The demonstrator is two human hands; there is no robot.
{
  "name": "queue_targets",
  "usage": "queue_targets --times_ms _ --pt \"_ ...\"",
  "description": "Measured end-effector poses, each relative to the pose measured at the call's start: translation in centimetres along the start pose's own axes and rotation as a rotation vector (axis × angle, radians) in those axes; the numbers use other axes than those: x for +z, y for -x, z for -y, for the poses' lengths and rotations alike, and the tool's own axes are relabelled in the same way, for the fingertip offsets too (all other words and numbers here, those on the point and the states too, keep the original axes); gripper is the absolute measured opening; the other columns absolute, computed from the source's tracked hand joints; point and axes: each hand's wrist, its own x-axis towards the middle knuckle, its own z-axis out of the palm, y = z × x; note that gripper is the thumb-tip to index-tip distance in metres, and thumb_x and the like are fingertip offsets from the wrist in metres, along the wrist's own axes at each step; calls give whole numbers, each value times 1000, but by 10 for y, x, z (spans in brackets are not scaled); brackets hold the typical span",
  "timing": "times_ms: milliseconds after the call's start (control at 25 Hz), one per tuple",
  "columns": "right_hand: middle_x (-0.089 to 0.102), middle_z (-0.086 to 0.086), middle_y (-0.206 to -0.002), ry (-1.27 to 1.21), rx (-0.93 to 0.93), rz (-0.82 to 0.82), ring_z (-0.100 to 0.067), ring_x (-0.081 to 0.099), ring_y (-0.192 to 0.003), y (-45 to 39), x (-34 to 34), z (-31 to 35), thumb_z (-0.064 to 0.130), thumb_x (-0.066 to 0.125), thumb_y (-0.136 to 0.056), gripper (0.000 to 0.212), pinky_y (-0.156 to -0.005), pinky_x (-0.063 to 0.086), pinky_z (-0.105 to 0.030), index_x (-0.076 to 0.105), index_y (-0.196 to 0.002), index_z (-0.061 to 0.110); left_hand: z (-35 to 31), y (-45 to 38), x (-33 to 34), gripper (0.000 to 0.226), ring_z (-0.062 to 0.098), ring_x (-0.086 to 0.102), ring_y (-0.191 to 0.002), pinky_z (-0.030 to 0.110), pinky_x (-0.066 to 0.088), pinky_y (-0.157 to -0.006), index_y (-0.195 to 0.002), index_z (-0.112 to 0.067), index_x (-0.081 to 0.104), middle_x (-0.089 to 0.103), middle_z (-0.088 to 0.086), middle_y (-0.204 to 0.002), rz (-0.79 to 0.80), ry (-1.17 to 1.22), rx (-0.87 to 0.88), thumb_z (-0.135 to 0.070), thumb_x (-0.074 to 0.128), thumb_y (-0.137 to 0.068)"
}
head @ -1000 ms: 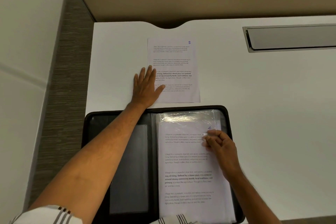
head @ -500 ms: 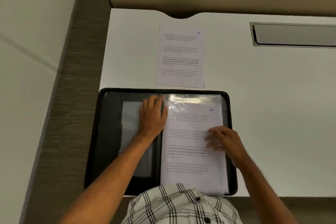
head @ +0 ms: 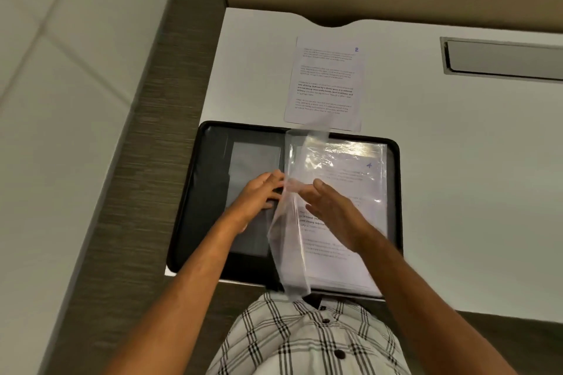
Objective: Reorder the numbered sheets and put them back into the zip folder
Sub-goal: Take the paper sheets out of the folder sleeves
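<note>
A black zip folder (head: 189, 192) lies open on the white desk (head: 463, 167). Its right half holds clear sleeves, with a sheet numbered 4 (head: 362, 186) on top. One empty clear sleeve (head: 289, 250) stands lifted over the spine, partway turned to the left. My right hand (head: 335, 210) holds this sleeve at its edge, thumb up. Flat on the folder's left inner panel rests my left hand (head: 259, 192), its fingertips touching the sleeve. A sheet numbered 2 (head: 326, 85) lies loose on the desk just beyond the folder.
A metal cable slot (head: 502, 58) is set into the desk at the far right. A grey partition (head: 146, 176) runs along the desk's left edge. The folder's near edge reaches the desk's front edge, close to my checked shirt (head: 304, 338).
My left hand came off sheet 2 and down onto the folder's left panel. My right hand has lifted a clear sleeve off the right stack and swung it toward the spine.
</note>
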Motion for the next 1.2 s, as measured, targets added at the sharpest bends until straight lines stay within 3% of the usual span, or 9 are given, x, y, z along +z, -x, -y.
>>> queue_targets --times_ms 120,320,440,600,760,840,920,1040,1200 --pt "43 23 -161 98 -51 33 2 31 -151 -14 36 -3 65 31 -101 62 -123 12 -38 63 -144 34 1 13 -22 78 21 65 -117 40 52 -92 -118 -37 71 68 0 -131 -2 162 -85 -91 28 -81" --pt "40 27 -155 175 -26 87 14 38 -136 -32 67 -12 47 32 -112 45 -114 25 -20 55 -149 32 14 19 -66 106 27 68 -116 45 52 -94 -151 -24 46 69 5 -131 -180 268 -149 -93 8 -81" --pt "32 12 -167 161 -60 15 -1 29 -146 -38 73 -23 32 39 -113 40 -119 25 -28 57 -148 26 14 18 -80 84 24 71 -105 46 51 -94 -129 -22 65 75 2 -118 -387 194 -111 -86 27 -89" --pt "32 11 -168 108 -129 -71 -10 31 -153 -45 75 -31 27 45 -111 34 -119 31 -29 64 -139 28 24 6 -92 16 25 71 -76 33 58 -61 -89 -21 74 77 2 -80 -659 15 -65 -34 66 -93" --pt "40 6 -162 363 -215 -268 -6 40 -142 -45 50 -33 30 60 -105 37 -120 39 -42 57 -142 25 41 -13 -107 29 36 69 -71 43 58 -67 -73 -17 70 69 5 -65 -767 -351 -133 -43 61 -82" --pt "41 0 -162 599 -267 -435 -13 38 -145 -40 18 -42 29 64 -102 46 -122 36 -46 52 -146 21 37 -15 -100 26 39 68 -83 42 53 -71 -77 -10 70 71 12 -80 -799 -500 -155 -33 65 -90" --pt "35 -4 -166 758 -222 -570 -23 30 -152 -33 -19 -53 30 68 -99 57 -126 28 -48 46 -151 19 31 -14 -84 21 38 63 -106 46 51 -83 -108 -11 69 68 16 -113 -888 -639 -189 -24 70 -92" --pt "29 -13 -169 906 -78 -735 -34 20 -158 -21 -73 -64 42 69 -96 74 -129 19 -51 39 -156 11 29 -19 -50 62 38 47 -127 56 42 -100 -141 -15 48 48 16 -141 -920 -854 -86 -21 76 -86" --pt "26 -25 -168 1122 -6 -797 -50 22 -154 -15 -121 -70 74 51 -91 101 -122 25 -62 33 -159 1 24 -33 19 63 33 34 -141 54 31 -115 -149 -18 43 38 10 -156 -461 -991 393 -35 67 -94"
